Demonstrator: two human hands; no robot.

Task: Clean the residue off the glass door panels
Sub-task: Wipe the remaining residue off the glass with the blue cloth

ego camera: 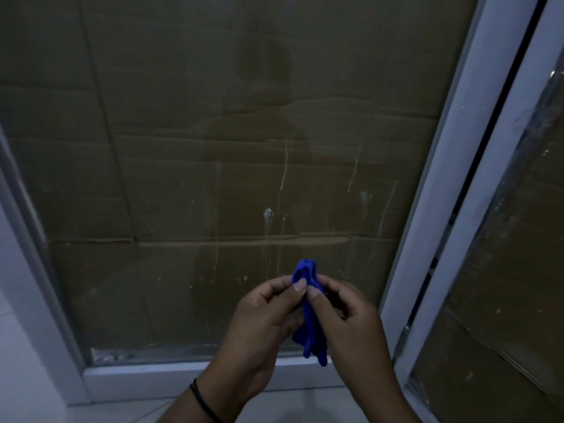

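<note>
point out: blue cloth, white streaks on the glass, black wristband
Blue cloth (306,270), head view, on the bunched top above the fingertips.
White streaks (267,214), head view, on the bright blob at the top of one drip on the glass.
Black wristband (200,401), head view, on the band across the left wrist.

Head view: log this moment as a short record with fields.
left hand: left hand pinches the blue cloth near its top
right hand: right hand pinches the same cloth
cloth: bunched, hanging between the hands, off the glass
glass panel: glass panel has white drips and specks low down
behind glass: brown cardboard
frame: white frame to the right
wrist: black band on the left
</note>
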